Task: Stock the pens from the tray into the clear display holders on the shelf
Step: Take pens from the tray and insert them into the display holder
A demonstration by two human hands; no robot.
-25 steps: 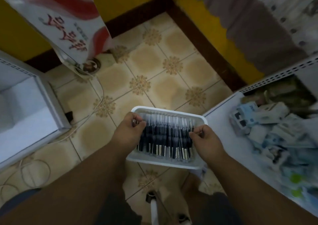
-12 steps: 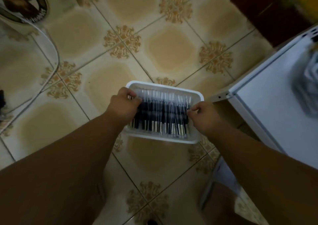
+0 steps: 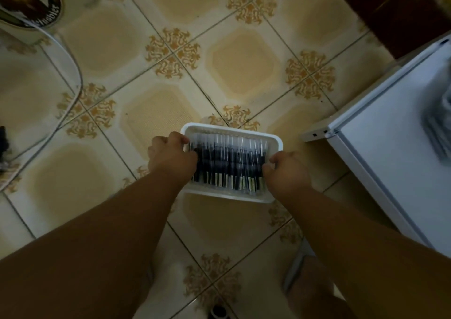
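A white plastic tray (image 3: 229, 130) hangs low over the tiled floor, held between both hands. Inside it lies a row of several dark pens (image 3: 228, 164) in clear wrappers, side by side. My left hand (image 3: 170, 156) grips the tray's left rim with curled fingers. On the opposite side my right hand (image 3: 286, 169) grips the right rim the same way. No clear display holder is in view.
A white shelf (image 3: 390, 162) fills the right side, with blurred goods at its far right edge. A cable (image 3: 73, 74) curves over the floor at left, beside a round printed base (image 3: 31, 8). My legs and a foot show at the bottom.
The view has tilted down from the shelf and wall to the floor. The tray has stayed in both hands and now sits lower and nearer the floor.
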